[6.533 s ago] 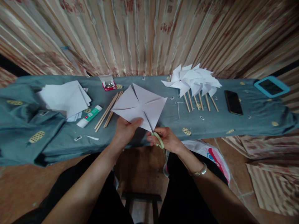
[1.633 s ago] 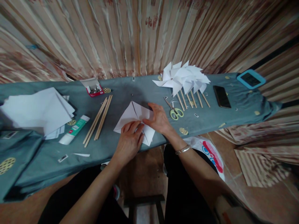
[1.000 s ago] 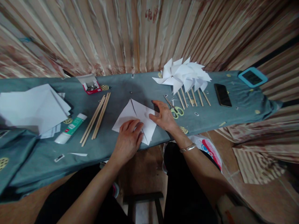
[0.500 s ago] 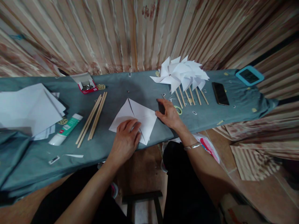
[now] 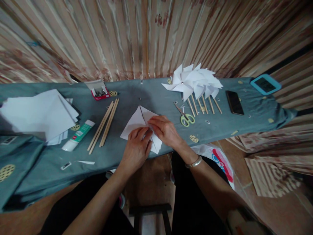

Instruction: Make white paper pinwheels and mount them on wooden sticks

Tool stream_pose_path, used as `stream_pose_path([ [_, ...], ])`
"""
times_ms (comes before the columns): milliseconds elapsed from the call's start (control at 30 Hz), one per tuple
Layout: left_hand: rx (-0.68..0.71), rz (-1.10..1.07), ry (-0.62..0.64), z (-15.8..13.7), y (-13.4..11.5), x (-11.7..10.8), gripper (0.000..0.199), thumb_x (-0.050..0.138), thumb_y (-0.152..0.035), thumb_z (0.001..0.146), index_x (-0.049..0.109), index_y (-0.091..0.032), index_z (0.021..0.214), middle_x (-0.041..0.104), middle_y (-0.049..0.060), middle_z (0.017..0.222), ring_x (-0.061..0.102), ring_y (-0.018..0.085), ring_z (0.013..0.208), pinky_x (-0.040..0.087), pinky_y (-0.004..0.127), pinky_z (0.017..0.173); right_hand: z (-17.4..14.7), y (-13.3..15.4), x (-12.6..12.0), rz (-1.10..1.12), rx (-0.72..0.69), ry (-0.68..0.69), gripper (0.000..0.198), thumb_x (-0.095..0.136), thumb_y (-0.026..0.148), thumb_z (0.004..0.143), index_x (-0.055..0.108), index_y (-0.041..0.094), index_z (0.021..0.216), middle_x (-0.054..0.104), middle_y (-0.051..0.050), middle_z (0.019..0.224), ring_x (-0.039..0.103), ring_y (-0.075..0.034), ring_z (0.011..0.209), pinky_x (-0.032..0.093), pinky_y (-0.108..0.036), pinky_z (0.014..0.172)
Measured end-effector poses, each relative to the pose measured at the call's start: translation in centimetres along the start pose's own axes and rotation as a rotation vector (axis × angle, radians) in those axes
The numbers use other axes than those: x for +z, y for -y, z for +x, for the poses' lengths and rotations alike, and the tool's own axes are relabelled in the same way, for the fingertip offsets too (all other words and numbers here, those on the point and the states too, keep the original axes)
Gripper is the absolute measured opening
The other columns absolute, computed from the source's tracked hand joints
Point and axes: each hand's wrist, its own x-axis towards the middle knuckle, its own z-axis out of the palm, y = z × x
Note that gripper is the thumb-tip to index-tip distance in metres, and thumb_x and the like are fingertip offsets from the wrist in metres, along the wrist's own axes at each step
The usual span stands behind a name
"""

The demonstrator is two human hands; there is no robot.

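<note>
Paper square near the front edge of the cloth-covered bench, slits showing at the far and near corners, beneath both hands. Left hand over the near part, fingers bent on the sheet; right hand across from the other side, fingers drawn together, fingertips close to the left ones near the middle. Cannot tell whether either pinches the paper or only presses it.

Just beyond the far corner, small metal pin. To the left, wooden sticks, glue stick, red-and-white box of pins, then stacked white sheets. To the right, green-handled scissors lying apart from the hands, with overlapping paper pinwheels on sticks behind, then dark phone and blue-framed device.
</note>
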Motion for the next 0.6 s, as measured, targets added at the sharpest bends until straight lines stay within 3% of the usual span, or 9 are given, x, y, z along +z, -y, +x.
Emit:
stream_pose_path([
  [600, 0.020, 0.000, -0.038, -0.04, 0.00, 0.11, 0.034, 0.053, -0.019, 0.091, 0.059, -0.008, 0.123, 0.061, 0.017, 0.125, 0.052, 0.032, 0.116, 0.046, 0.050, 0.098, 0.58, -0.61, 0.87, -0.010, -0.060, 0.026, 0.029, 0.045, 0.015, 0.095, 0.072, 0.017, 0.106, 0.067, -0.010, 0.110, 0.058, -0.022, 0.102, 0.050, -0.038, 0.094],
])
